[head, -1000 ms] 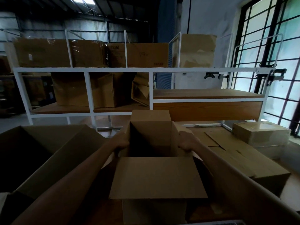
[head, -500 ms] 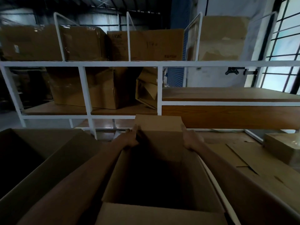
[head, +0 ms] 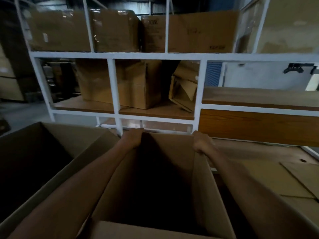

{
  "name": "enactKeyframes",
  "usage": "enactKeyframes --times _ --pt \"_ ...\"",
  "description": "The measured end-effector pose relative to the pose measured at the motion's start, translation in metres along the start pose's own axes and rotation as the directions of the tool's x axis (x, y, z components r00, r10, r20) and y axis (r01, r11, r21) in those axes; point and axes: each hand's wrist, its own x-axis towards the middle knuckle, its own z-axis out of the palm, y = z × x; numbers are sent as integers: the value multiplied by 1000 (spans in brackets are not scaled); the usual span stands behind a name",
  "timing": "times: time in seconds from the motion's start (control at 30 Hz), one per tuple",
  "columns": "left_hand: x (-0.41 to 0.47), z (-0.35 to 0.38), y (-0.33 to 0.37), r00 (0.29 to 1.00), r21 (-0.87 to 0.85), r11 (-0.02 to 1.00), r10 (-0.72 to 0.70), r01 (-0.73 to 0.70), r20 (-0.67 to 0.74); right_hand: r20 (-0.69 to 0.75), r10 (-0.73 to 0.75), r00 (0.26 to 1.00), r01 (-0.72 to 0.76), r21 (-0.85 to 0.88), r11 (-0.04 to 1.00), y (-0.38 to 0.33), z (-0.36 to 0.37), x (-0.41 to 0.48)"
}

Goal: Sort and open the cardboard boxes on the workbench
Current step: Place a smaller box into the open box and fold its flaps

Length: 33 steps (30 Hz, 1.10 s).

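An open brown cardboard box (head: 203, 190) stands right in front of me, its dark inside facing up. My left hand (head: 132, 138) grips the far left corner of its rim. On the far right corner, my right hand (head: 201, 143) is closed over the edge. Both forearms run along the box's side walls. The near flap (head: 138, 230) lies at the bottom of the view. The box's bottom is lost in shadow.
A larger open box (head: 57, 135) stands at my left. Flattened cardboard sheets (head: 276, 180) lie on the workbench at right. Behind stands a white metal rack (head: 114, 87) with wooden shelves bearing several cardboard boxes.
The box has come closer and its far flap is no longer upright. Both hands slid from the side walls to the far rim corners. My view has leaned forward.
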Motion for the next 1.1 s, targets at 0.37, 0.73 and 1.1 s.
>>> enactKeyframes --times 0.37,0.73,1.1 --pt "20 -32 -96 1000 85 996 -9 7 24 -263 94 960 -37 213 976 -96 43 27" --pt "14 -44 -105 990 -181 983 54 -29 131 -170 -51 984 87 213 973 -77 30 -25" --pt "-132 -64 -80 968 -264 954 188 -140 165 -53 -221 974 227 230 946 -68 5 -170"
